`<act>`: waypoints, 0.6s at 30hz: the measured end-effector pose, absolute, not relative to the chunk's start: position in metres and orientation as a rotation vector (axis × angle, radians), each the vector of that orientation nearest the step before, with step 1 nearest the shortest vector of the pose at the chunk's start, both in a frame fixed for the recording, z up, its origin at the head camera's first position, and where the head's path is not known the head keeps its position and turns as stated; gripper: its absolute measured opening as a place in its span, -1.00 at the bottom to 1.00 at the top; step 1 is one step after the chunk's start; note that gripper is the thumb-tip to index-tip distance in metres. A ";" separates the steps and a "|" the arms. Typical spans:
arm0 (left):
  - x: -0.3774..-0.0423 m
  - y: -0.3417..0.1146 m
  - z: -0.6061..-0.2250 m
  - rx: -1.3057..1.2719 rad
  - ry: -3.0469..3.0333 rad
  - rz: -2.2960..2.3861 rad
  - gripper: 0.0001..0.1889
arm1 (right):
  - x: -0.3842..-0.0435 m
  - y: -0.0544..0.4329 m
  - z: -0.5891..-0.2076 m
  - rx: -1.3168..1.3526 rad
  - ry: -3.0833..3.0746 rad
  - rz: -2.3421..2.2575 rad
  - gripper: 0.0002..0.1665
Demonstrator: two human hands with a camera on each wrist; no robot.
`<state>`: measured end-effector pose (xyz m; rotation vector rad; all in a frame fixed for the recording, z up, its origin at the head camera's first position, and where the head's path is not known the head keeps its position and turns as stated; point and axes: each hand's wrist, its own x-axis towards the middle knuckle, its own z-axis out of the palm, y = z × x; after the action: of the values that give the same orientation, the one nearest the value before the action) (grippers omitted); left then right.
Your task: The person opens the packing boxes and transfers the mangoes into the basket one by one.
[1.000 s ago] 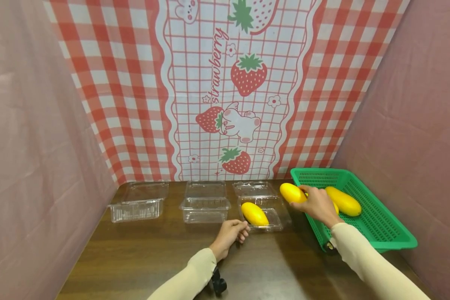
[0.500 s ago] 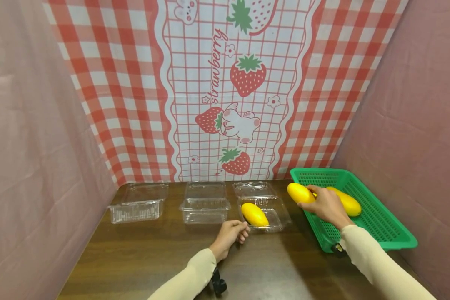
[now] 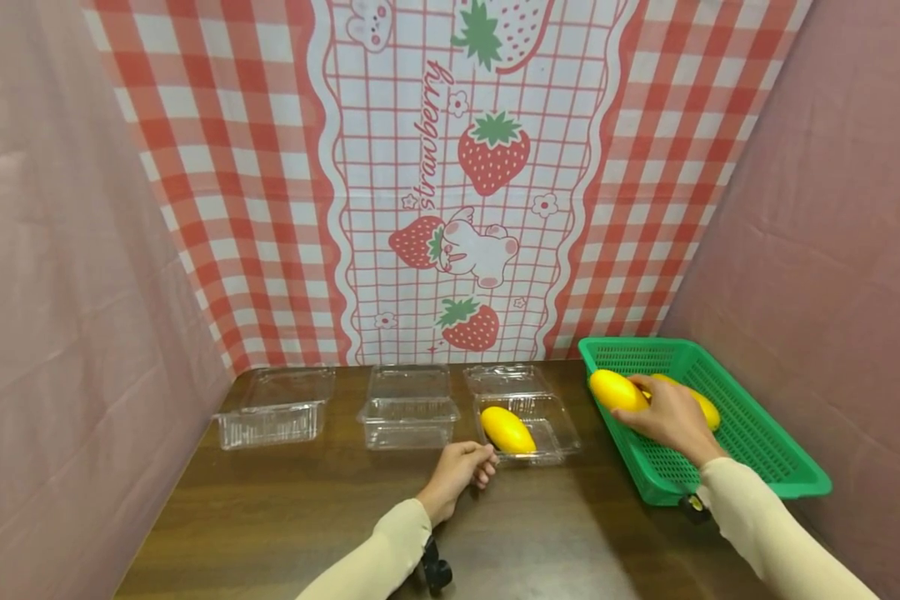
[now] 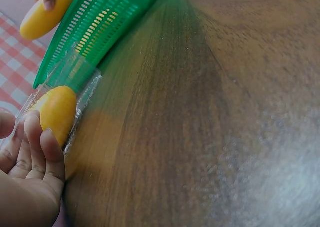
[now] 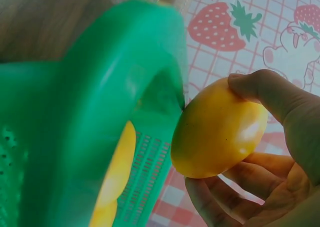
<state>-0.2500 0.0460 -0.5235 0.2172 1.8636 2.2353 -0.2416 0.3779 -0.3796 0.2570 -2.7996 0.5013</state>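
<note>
My right hand point(image 3: 669, 417) grips a yellow mango point(image 3: 617, 390) with thumb and fingers, over the left side of the green basket point(image 3: 787, 475). In the right wrist view, the held mango point(image 5: 220, 132) is beside the basket wall point(image 5: 100, 87). Another mango point(image 3: 708, 408) lies in the basket, partly hidden behind the hand. My left hand point(image 3: 459, 475) pinches the front left corner of a clear plastic container point(image 3: 551, 437), its other fingers curled. Inside that container a mango point(image 3: 507, 430) lies slantwise on the left, seen close by the fingers point(image 4: 52, 147) in the left wrist view.
Two more clear containers, one in the middle point(image 3: 408, 425) and one at left point(image 3: 270, 425), stand in line with lids raised toward the back. A checked strawberry cloth point(image 3: 450, 167) hangs behind the wooden table point(image 3: 307, 500). Pink cloth walls point(image 3: 832, 250) flank it.
My right hand has moved right with its mango, from beside the basket's left rim to over the basket. The left hand, the containers and the mango inside one keep their places.
</note>
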 end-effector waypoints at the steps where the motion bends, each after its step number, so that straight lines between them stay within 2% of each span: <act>1: -0.250 0.046 -0.523 0.219 1.868 2.233 -0.68 | -0.241 0.380 -0.380 0.257 -2.797 0.500 -0.16; 7: -0.248 0.046 -0.524 0.213 1.866 2.229 -0.69 | -0.234 0.393 -0.381 0.245 -2.788 0.521 -0.21; 18: -0.250 0.046 -0.525 0.214 1.860 2.243 -0.69 | -0.223 0.423 -0.386 0.208 -2.831 0.501 -0.10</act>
<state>-0.2503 0.0461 -0.5247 0.2138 1.8601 2.2426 -0.2234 0.4228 -0.3858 0.2078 -2.8308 0.5010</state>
